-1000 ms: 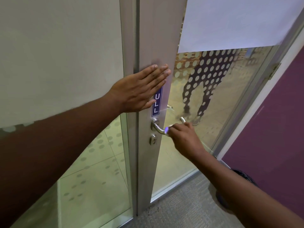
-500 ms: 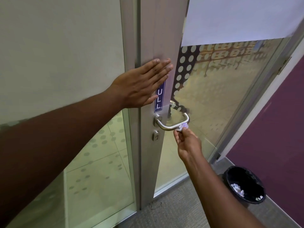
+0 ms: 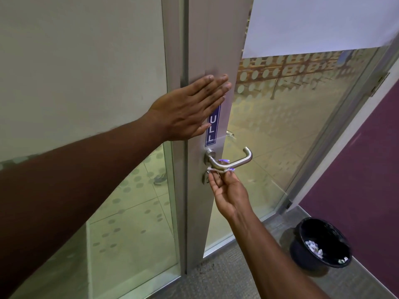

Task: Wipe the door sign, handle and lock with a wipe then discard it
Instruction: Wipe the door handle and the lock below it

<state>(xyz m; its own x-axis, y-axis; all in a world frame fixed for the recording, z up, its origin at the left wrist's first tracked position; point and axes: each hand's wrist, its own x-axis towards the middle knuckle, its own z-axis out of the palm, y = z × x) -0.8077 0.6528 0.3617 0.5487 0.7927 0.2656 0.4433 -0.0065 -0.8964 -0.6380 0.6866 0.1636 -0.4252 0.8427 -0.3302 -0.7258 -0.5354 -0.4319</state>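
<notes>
Left hand [image 3: 185, 108] flat, fingers straight, bracing door [image 3: 207, 39]; right hand [image 3: 228, 190] pinches wipe [image 3: 217, 170] under handle [image 3: 231, 161]. Risk: thin wipe slips free, lock [image 3: 206, 177] missed

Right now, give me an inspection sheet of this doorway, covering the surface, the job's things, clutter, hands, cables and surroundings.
Surface: grey door frame with part-frosted glass panels on both sides.
Job's things: blue sign partly covered by the left hand; metal handle with the wipe pressed against its underside; lock just below, beside the right hand's fingers.
Clutter: black bin on the floor to the right, holding crumpled scraps.
Hands: left hand flat on the frame, fingers straight; right hand pinches the wipe under the handle.
Cables: nothing seen.
Surroundings: white sheet over the upper glass, purple wall on the right, grey carpet.
</notes>
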